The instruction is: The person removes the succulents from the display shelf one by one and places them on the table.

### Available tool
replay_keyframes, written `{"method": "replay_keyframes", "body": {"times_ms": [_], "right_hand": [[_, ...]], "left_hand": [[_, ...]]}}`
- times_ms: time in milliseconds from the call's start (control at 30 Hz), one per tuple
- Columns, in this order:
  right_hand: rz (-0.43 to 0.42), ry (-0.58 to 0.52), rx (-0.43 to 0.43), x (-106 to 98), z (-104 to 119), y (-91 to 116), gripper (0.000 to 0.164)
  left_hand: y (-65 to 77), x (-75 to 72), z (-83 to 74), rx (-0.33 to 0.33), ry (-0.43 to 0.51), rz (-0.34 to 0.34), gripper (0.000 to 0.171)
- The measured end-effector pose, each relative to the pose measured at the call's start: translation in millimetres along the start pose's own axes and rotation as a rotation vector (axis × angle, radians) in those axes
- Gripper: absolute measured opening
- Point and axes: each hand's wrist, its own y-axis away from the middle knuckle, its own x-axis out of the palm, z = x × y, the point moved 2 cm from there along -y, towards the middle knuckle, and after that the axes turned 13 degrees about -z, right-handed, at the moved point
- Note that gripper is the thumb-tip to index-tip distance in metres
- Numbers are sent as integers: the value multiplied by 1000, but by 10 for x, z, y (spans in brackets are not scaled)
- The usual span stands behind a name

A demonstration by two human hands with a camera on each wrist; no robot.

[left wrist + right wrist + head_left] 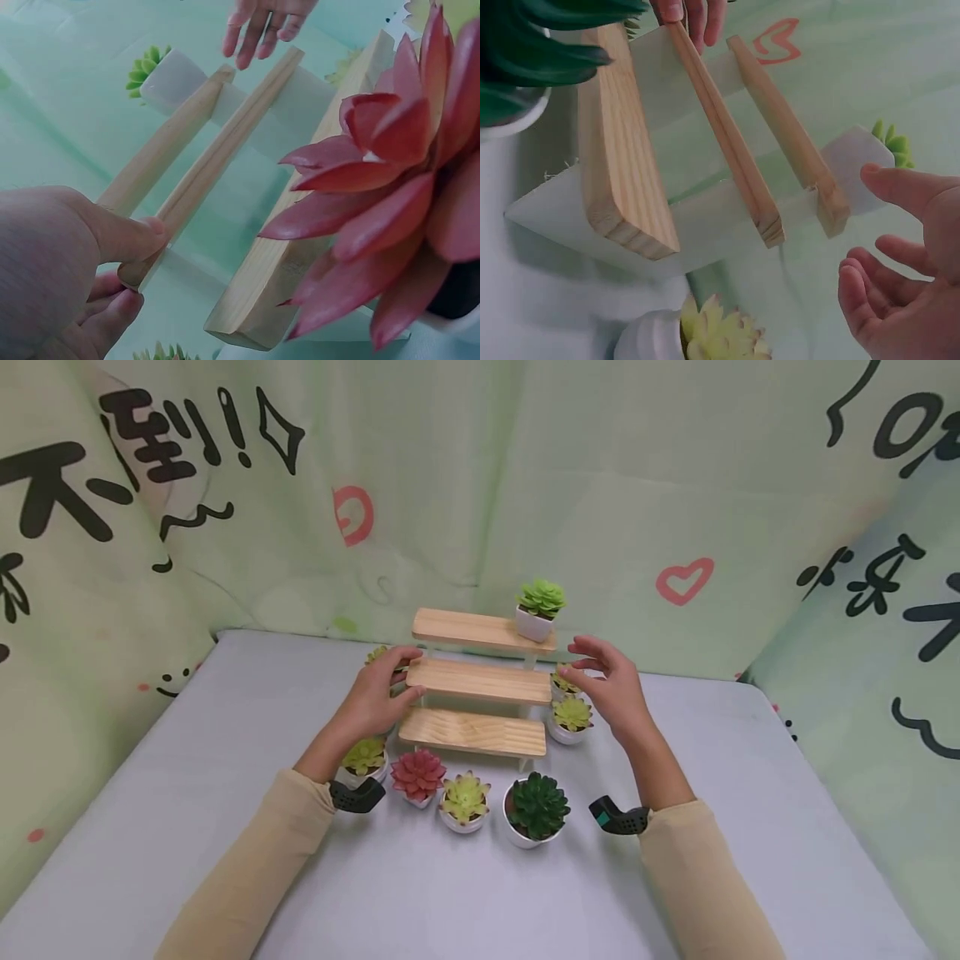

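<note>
A three-tier wooden display stand [480, 682] with pale side supports stands on the table. My left hand [375, 693] pinches the left end of its middle board; in the left wrist view the thumb [135, 234] lies on one face and the fingers are curled below. My right hand [613, 689] hovers just beyond the stand's right side, fingers loosely bent and holding nothing. On the right end of the top board [465, 627] sits a bright green succulent [540, 599] in a white pot. The lowest board [472, 732] bears nothing.
In front of the stand are a red succulent [418, 773], a yellow-green one [464, 797] and a dark green one [537, 807], all potted. More yellow-green succulents flank the stand, one at right [572, 714] and one by my left wrist [364, 755]. A printed curtain [465, 485] hangs behind.
</note>
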Motion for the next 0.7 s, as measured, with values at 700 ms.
{"method": "replay_keyframes", "body": {"times_ms": [700], "right_hand": [[-4, 11, -17, 237, 242, -398, 64]], "left_hand": [[1, -20, 32, 14, -9, -1, 50]]}}
